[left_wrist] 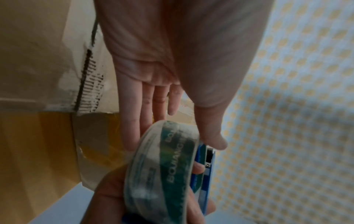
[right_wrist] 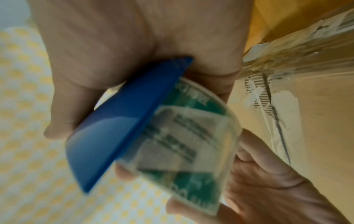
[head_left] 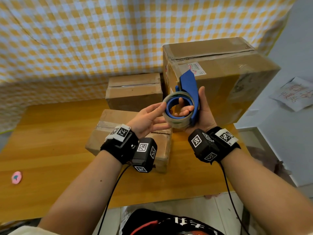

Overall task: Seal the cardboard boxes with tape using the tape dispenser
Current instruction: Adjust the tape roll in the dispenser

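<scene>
The blue tape dispenser (head_left: pixel 188 95) is up in the air, over the near right part of the wooden table (head_left: pixel 50 133). A roll of clear tape (head_left: pixel 177 112) sits on it. The right hand (head_left: pixel 203 114) holds the dispenser, with its fingers curled through the hole in the roll. The left hand (head_left: pixel 149 116) has its fingers spread out straight, and its thumb touches the side of the roll.

I think the job now is to find the loose end of the tape. It would help to turn the roll slowly and feel for the edge (clear tape hides its end well), then pull it up to the cutter.

Three cardboard boxes wait on the table. The small box (head_left: pixel 128 139) is right under the hands. Another box (head_left: pixel 133 90) sits behind it, and the big box (head_left: pixel 218 73) stands at the back right edge. A checked cloth (head_left: pixel 84 39) hangs behind, and a pink sticker (head_left: pixel 16 177) is near the front left corner. Nothing blocks the small box's top.
</scene>
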